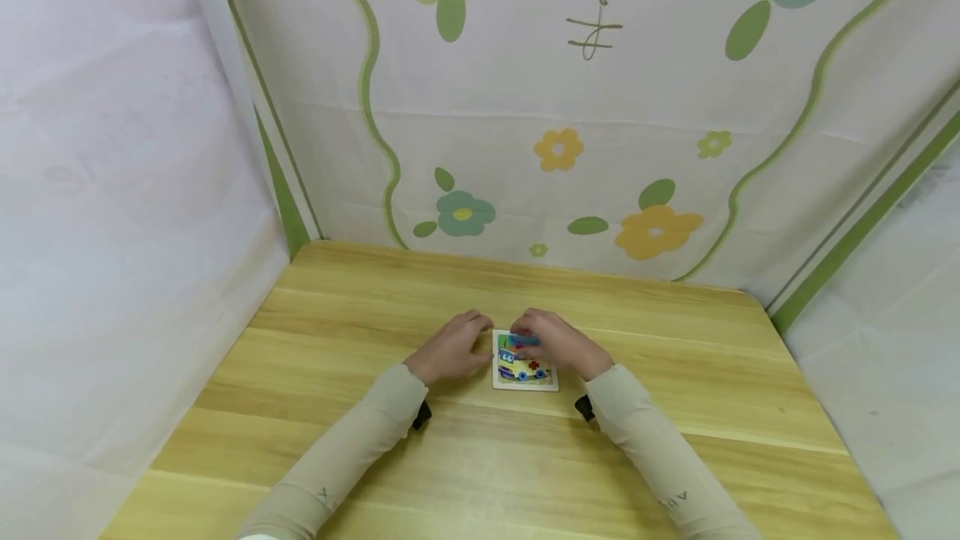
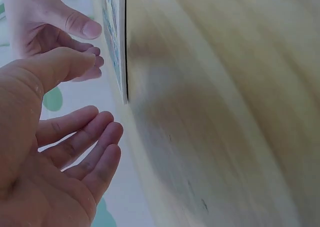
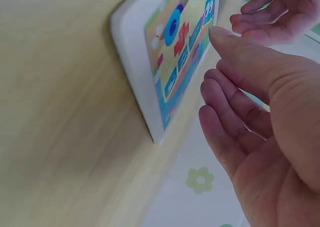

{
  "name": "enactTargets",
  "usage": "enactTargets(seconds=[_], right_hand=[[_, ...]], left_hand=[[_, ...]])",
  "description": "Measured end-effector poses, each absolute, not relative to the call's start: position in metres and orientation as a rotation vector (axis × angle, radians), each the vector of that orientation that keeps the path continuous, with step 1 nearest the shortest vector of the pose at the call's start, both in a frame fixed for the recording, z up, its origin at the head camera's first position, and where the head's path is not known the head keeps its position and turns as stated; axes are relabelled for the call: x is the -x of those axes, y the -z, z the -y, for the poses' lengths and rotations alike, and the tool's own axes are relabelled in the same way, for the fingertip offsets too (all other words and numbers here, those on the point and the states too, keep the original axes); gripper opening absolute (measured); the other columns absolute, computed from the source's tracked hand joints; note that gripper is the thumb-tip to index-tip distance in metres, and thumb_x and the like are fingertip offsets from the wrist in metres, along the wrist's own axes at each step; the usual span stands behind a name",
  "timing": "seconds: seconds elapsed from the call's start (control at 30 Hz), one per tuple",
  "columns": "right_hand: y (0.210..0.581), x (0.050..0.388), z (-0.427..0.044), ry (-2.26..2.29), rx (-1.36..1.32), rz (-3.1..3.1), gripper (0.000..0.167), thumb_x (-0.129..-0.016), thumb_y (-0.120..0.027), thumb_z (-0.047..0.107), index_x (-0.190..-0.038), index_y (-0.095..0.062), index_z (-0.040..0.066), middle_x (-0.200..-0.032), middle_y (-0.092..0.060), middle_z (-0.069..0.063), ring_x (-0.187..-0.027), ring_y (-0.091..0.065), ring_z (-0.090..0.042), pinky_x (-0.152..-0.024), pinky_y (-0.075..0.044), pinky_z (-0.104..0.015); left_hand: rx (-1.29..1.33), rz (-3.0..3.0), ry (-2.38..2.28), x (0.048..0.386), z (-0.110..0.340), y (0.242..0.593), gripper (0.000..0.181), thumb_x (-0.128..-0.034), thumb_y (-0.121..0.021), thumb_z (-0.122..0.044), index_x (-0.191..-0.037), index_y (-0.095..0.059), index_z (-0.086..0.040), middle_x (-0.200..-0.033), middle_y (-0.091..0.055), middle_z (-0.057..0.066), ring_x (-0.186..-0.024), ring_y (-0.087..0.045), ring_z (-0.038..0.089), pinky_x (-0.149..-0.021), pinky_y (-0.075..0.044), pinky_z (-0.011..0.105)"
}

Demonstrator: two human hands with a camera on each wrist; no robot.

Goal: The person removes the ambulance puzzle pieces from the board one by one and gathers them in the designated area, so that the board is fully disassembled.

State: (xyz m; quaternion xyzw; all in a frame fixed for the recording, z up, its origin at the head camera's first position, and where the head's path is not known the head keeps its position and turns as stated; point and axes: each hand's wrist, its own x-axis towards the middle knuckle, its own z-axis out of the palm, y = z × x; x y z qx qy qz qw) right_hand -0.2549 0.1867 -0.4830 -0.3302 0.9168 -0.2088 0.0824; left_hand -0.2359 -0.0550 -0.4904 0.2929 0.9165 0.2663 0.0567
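A square white-framed picture board (image 1: 525, 384) with a cartoon ambulance lies flat on the wooden table; its edge (image 2: 123, 62) shows in the left wrist view. Just left of the board is the left hand (image 1: 452, 347), fingers relaxed and slightly bent, holding nothing (image 2: 65, 132). Over the board's upper right part is the right hand (image 1: 558, 342), covering some of the picture. In the right wrist view the right hand (image 3: 265, 102) has loosely bent fingers and nothing between thumb and fingers, beside the board (image 3: 137, 62). Whether its fingertips touch the board, I cannot tell.
The wooden table (image 1: 480, 465) extends around the board. Behind it hangs a white cloth (image 1: 487, 73) with printed flowers, and pale cloth walls (image 1: 112, 190) stand at left and right. Both forearms have light sleeves, with a dark object (image 1: 422, 415) under the left wrist.
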Motion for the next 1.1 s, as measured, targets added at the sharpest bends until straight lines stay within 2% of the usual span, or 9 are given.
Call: enactTargets(seconds=[0.33,0.87,1.1], right_hand=[[0.482,0.265,-0.175,0.605,0.999,-2.699,0.029,-0.095,-0.08,0.015,-0.12,-0.075,0.002,-0.115,-0.072,-0.01,-0.101,-0.067,-0.02,-0.088,-0.059,-0.035],[0.479,0.27,-0.17,0.517,1.001,-2.683,0.021,-0.094,-0.081,0.011,-0.114,-0.077,0.003,-0.111,-0.072,-0.009,-0.099,-0.068,-0.021,-0.088,-0.059,-0.035],[0.473,0.273,-0.166,0.545,0.947,-2.622,0.015,-0.094,-0.08,0.008,-0.108,-0.078,0.003,-0.102,-0.075,-0.007,-0.089,-0.068,-0.018,-0.081,-0.058,-0.033]], left_hand=[[-0.897,-2.708,-0.88,0.252,0.048,0.495,0.044,-0.094,-0.08,-0.021,-0.128,-0.066,0.003,-0.122,-0.066,0.014,-0.108,-0.061,0.024,-0.098,-0.053,0.041],[-0.919,-2.671,-0.868,0.26,0.042,0.503,0.04,-0.0934,-0.081,-0.022,-0.123,-0.067,0.001,-0.119,-0.065,0.012,-0.107,-0.06,0.022,-0.096,-0.054,0.038],[-0.948,-2.663,-0.861,0.259,0.041,0.501,0.037,-0.0942,-0.081,-0.023,-0.12,-0.069,0.001,-0.117,-0.065,0.013,-0.097,-0.053,0.018,-0.087,-0.048,0.034]])
